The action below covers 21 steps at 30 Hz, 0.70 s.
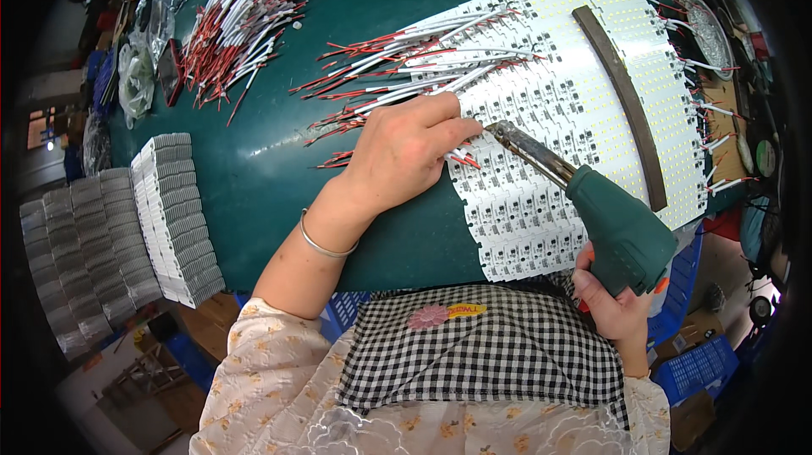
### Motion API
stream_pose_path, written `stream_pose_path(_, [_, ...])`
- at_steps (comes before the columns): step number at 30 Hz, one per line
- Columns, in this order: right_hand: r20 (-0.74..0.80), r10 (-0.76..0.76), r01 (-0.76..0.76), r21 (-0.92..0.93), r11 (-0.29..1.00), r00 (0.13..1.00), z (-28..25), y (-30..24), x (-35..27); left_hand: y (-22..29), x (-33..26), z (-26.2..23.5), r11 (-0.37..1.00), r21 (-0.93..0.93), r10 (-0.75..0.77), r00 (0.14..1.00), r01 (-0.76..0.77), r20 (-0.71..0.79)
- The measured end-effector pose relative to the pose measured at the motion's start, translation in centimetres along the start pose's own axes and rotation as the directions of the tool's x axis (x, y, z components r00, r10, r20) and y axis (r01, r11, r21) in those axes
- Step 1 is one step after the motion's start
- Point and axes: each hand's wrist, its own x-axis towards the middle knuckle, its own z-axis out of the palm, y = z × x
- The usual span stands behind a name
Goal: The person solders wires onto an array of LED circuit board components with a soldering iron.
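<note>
My right hand [611,309] grips a green soldering gun [622,222] at the lower right. Its metal tip points up and left, reaching the LED circuit boards [520,239] close to my left fingertips. My left hand [402,150] is closed in a pinch over the boards' left edge, on a wire whose end is mostly hidden by the fingers. Several red-and-white wires [440,83] lie across the boards above that hand, their red ends pointing left. A few short red ends [463,159] show just under my fingers.
A dark flat bar [622,104] lies across the boards. On the green table [279,167], a loose wire pile [245,24] sits far left, stacked boards [173,218] nearer. Wires stick out past the boards' right edge near a silvery coil [709,36]. A blue crate [698,370] stands lower right.
</note>
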Motion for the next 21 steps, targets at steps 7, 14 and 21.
stream_pose_path(7, [-0.052, -0.022, 0.032, 0.202, 0.979, 0.998, -0.5, 0.0, 0.2, 0.1, 0.1, -0.2, 1.000, 0.011, -0.004, 1.000, 0.005, -0.004])
stream_pose_path(14, [-0.370, -0.208, 0.287, 0.171, 0.942, 0.905, -2.2, -1.8, 1.7, 0.5, 1.0, -0.2, 0.999, -0.020, -0.028, 0.999, 0.029, 0.035])
stream_pose_path(21, [-0.583, -0.462, 0.671, 0.203, 0.713, 0.668, -9.0, -4.0, 4.5, 0.8, 0.3, -1.3, 0.945, -0.262, -0.194, 0.980, 0.196, 0.036])
